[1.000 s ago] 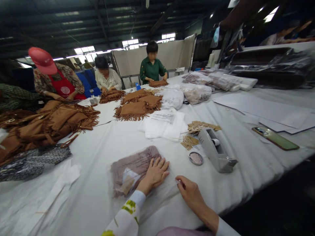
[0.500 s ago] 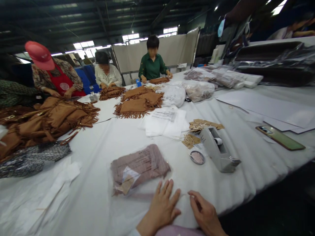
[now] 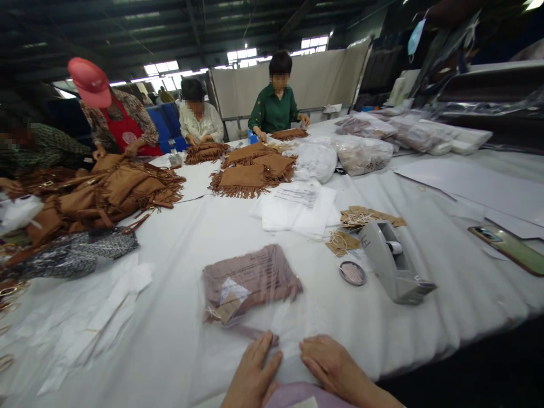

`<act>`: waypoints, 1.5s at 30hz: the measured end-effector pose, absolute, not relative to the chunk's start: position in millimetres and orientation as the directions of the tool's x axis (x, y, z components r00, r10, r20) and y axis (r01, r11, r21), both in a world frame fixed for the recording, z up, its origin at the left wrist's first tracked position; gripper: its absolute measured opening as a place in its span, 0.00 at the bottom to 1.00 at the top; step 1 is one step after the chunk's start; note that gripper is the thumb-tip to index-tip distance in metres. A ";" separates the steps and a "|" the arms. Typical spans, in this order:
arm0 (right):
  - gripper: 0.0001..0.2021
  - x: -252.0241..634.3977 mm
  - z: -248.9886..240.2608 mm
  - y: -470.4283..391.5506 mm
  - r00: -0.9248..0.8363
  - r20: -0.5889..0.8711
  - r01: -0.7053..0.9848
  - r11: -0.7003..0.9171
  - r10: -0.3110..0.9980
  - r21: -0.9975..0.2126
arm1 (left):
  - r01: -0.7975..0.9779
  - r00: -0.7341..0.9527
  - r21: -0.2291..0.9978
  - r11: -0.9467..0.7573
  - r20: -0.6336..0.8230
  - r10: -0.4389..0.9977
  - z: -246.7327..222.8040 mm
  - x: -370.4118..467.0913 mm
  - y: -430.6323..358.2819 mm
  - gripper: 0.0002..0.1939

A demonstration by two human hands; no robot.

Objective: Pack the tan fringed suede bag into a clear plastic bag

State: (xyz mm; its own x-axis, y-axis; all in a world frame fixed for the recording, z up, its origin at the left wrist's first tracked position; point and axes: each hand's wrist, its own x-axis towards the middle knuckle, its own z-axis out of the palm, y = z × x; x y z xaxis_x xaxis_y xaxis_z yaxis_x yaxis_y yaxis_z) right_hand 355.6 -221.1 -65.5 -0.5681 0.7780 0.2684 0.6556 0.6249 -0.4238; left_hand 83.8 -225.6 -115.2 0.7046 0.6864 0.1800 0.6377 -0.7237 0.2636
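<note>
A clear plastic bag [image 3: 293, 317] with a folded mauve fringed article [image 3: 255, 272] inside lies on the white-covered table in front of me. A small white slip and a brown tag [image 3: 228, 306] show through the film. My left hand [image 3: 253, 368] rests on the bag's near, loose end, its fingers stretched out and the thumb apart. My right hand [image 3: 335, 362] is at the near right part of that film, fingers together and bent over its edge. Its fingertips are partly hidden. A grey tape dispenser [image 3: 395, 266] stands beyond my right hand, beside a round tape roll [image 3: 352, 272].
White printed bags [image 3: 297, 207] and brown tags with strings [image 3: 343, 242] lie ahead. Brown fringed bags [image 3: 242, 175] are piled farther off and left, near several co-workers. A phone [image 3: 510, 246], white sheets [image 3: 476, 181] and packed bags [image 3: 365, 156] lie to the right.
The view has swung slightly left. My left hand has drawn back toward me on the film. My right hand has turned inward, from a pinch to fingers laid together over the bag's edge.
</note>
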 end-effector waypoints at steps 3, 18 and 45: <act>0.16 376.3 -74.7 -236.1 -0.429 0.303 0.660 0.525 0.851 -0.538 | 0.667 0.623 0.288 -0.687 0.288 0.727 -121.3 51.0 -245.0 0.21; 0.14 394.4 -83.5 -214.8 -0.337 0.427 0.783 0.502 0.839 -0.368 | 0.910 0.334 0.220 -0.351 0.112 0.936 -78.6 97.9 -197.4 0.17; 0.14 290.7 -39.5 -183.7 -0.556 0.589 0.484 0.805 0.587 -0.344 | 0.914 0.315 0.259 -0.311 0.025 0.949 -51.3 76.8 -229.9 0.25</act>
